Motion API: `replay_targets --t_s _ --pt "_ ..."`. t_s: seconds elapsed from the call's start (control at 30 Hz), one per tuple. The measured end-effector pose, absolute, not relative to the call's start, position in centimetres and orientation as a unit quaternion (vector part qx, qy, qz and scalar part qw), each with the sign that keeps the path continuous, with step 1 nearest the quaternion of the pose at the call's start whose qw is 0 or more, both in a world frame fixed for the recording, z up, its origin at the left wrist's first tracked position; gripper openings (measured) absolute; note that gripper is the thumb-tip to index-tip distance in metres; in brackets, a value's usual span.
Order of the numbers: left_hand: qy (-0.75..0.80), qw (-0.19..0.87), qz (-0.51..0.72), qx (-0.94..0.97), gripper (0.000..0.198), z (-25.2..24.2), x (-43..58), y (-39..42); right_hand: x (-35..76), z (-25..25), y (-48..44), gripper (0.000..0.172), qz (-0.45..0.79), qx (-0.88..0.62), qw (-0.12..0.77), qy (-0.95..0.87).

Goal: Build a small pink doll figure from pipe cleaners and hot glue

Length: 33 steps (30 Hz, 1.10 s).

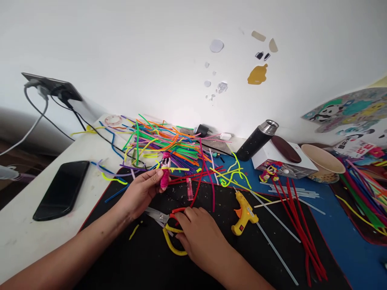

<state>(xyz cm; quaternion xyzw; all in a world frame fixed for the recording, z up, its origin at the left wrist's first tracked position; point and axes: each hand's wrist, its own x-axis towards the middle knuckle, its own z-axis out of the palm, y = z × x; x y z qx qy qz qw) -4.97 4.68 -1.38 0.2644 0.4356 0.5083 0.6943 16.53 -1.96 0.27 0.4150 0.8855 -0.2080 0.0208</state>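
Observation:
My left hand (143,189) is closed around a small magenta figure (165,177) made of fuzzy pipe cleaner, with a white and black face patch near its top. Below and to the right, my right hand (201,235) has its fingers curled over the handles of a pair of scissors (163,217). One handle looks red, the other yellow. The blades lie low over the black mat, pointing left under my left wrist. A small pink transparent lighter-like item (189,189) rests just beyond my right hand. To the right lies a yellow hot glue gun (243,213) with a clear glue stick in its back.
Many coloured pipe cleaners (169,143) are heaped along the wall. A black phone (61,190) lies on the left. Behind stand a tilted black flask (256,141), a white box (282,157) and a bowl (323,161). Red pipe cleaners (302,233) lie at the right.

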Motion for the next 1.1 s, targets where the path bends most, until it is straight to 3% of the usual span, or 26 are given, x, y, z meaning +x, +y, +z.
replay_targets --t_s 0.2,0.37,0.53,0.63,0.73,0.87,1.1 --pt "0.423 0.697 0.507 0.279 0.041 -0.9 -4.9 4.5 16.8 1.1 -2.0 0.042 -0.275 0.427 0.016 0.861" --pt "0.414 0.684 0.528 0.286 0.040 0.2 -5.1 4.5 17.9 2.4 -1.9 0.040 -0.472 0.489 -0.045 0.732" --pt "0.408 0.673 0.547 0.285 0.037 0.5 -5.3 4.6 18.0 1.5 -2.1 0.068 -0.583 0.481 -0.026 0.654" --pt "0.406 0.668 0.558 0.279 0.037 0.8 -5.4 4.7 17.7 0.2 -2.4 0.069 -0.625 0.472 -0.029 0.621" --pt "0.406 0.649 0.585 0.267 0.034 1.7 -6.0 4.9 18.0 -0.4 -2.3 0.058 -0.703 0.456 -0.073 0.541" --pt "0.396 0.612 0.632 0.265 0.034 3.6 -7.4 5.3 19.6 0.1 -1.5 0.061 -0.794 0.380 -0.159 0.447" --pt "0.401 0.616 0.635 0.237 0.036 3.5 -6.7 5.2 20.9 0.2 -1.0 0.060 -0.788 0.316 -0.379 0.369"
